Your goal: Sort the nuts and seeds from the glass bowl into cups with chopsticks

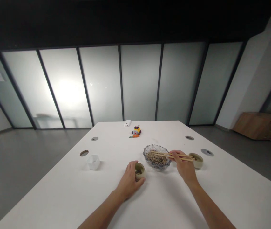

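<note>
My left hand [129, 181] is wrapped round the side of a small greenish cup [142, 174], which stands on the white table with a few dark bits inside. My right hand [184, 167] grips a pair of wooden chopsticks [161, 154]. Their tips reach over a clear glass bowl [158, 164] that holds many sunflower seeds [156, 158]. Whether the tips pinch a seed is too small to tell. Just right of my right hand stands a second greenish cup [198, 162], partly behind the chopsticks' rear ends, with something dark in it.
On the left of the white table [111, 197] stands a translucent plastic container [93, 162]. Farther back lie a toy carrot [134, 136], a yellow toy vehicle [137, 130] and a white box-like object [127, 123]. Round cable holes [84, 153] line both sides.
</note>
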`<state>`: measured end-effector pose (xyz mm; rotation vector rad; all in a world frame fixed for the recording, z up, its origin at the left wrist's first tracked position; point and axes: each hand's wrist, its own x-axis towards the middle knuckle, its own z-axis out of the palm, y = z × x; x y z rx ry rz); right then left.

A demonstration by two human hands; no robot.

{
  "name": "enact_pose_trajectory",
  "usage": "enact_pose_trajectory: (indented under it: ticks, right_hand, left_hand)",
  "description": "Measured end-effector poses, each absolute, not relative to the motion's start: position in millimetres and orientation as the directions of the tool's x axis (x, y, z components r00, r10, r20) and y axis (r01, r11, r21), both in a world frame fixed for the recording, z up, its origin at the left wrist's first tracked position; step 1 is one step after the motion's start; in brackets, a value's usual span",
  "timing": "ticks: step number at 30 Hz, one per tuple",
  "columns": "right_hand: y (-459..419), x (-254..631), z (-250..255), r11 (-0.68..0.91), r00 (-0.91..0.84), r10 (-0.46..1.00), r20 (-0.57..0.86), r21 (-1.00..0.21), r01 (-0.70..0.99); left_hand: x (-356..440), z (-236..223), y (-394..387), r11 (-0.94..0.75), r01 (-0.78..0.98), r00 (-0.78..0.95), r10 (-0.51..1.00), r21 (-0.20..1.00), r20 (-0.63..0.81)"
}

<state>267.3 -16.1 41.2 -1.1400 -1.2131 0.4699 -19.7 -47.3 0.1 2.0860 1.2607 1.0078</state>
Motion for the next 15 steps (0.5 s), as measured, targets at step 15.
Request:
enact_pose_trajectory:
  ticks: [15]
  right_hand:
    - [-22, 249, 22, 0.602, 0.038, 0.731, 0.681, -0.67, 0.434]
  left_hand:
    - [-20, -2, -47, -0.462, 0.526, 0.293, 0.886, 0.714, 0.358]
